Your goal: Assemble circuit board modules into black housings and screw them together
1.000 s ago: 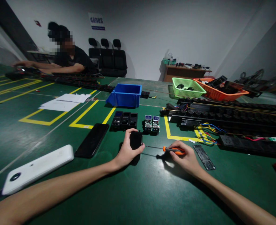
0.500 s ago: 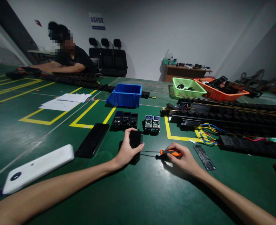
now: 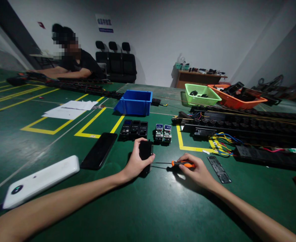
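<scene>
My left hand grips a small black case by its sides, on the green table. My right hand is closed around the orange and black handle of a screwdriver. Its thin shaft points left, with the tip at the case's right side; whether it touches is too small to tell. Just beyond the case stand black modules and two small circuit boards with blue-white tops. A flat dark plate lies right of my right hand.
A black phone and a white device lie left. Behind are a blue bin, green basket, orange basket and papers. Long black assemblies with wires stretch across the right. Another person sits far left.
</scene>
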Tool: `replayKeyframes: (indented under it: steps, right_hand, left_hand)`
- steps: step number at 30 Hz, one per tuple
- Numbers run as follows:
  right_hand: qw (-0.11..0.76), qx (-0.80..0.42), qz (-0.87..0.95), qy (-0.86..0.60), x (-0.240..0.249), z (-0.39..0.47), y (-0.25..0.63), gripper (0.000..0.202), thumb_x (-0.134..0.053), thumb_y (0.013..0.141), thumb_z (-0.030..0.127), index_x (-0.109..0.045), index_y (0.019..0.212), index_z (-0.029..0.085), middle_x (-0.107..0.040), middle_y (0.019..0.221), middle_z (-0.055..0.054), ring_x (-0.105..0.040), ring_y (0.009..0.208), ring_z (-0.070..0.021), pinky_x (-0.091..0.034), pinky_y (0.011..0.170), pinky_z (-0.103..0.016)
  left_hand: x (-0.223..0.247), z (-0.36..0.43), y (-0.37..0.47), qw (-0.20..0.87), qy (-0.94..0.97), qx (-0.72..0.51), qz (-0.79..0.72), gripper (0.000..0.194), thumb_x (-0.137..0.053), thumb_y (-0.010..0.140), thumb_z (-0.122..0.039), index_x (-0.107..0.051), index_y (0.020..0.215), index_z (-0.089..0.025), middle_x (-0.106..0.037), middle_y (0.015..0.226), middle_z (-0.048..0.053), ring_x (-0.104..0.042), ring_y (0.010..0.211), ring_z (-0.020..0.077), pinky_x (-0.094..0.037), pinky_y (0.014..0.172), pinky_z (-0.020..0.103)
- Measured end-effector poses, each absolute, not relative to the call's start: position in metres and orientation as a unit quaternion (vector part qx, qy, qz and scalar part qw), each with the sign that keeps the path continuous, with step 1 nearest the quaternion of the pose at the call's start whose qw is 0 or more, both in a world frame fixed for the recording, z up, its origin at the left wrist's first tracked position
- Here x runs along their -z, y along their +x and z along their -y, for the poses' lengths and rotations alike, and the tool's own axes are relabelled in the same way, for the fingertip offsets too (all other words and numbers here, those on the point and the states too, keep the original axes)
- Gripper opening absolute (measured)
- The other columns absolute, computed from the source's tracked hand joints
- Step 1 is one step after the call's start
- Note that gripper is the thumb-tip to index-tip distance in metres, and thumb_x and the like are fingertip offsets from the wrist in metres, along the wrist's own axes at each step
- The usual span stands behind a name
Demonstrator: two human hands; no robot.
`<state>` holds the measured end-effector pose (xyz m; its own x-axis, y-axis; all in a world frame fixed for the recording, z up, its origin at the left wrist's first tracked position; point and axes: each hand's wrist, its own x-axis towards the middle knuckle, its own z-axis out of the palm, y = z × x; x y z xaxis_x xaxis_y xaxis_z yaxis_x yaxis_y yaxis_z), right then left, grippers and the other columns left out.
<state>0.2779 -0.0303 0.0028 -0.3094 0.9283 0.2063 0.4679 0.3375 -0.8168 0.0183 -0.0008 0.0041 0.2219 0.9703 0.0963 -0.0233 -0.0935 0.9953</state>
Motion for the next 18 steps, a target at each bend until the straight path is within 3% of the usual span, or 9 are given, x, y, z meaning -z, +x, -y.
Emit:
replayKeyframes:
  steps: [9, 18]
  right_hand:
    - [0.320, -0.365, 0.736, -0.471, -0.0025, 0.0294, 0.2772, 0.022, -0.052, 0.092, 0.036, -0.064, 0.096, 0.018, -0.067, 0.088, -0.006, -0.062, 0.080, -0.0186, -0.046, 0.069, -0.030]
    - [0.369, -0.294, 0.784, -0.404, 0.0009, 0.0275, 0.2803, 0.010, -0.063, 0.086, 0.028, -0.068, 0.090, 0.020, -0.061, 0.092, -0.006, -0.060, 0.086, -0.0186, -0.048, 0.077, -0.032]
  left_hand:
    - [-0.0054, 0.0013, 0.0186, 0.532, 0.574, -0.467, -0.411, 0.058, -0.069, 0.077, -0.031, -0.029, 0.119, -0.027, -0.062, 0.087, 0.000, -0.067, 0.071, 0.0171, -0.055, 0.064, 0.031]
    - [-0.0048, 0.0002, 0.0185, 0.533, 0.576, -0.466, -0.408, 0.059, -0.069, 0.077, -0.032, -0.029, 0.119, -0.027, -0.061, 0.088, 0.000, -0.067, 0.073, 0.0180, -0.055, 0.066, 0.033]
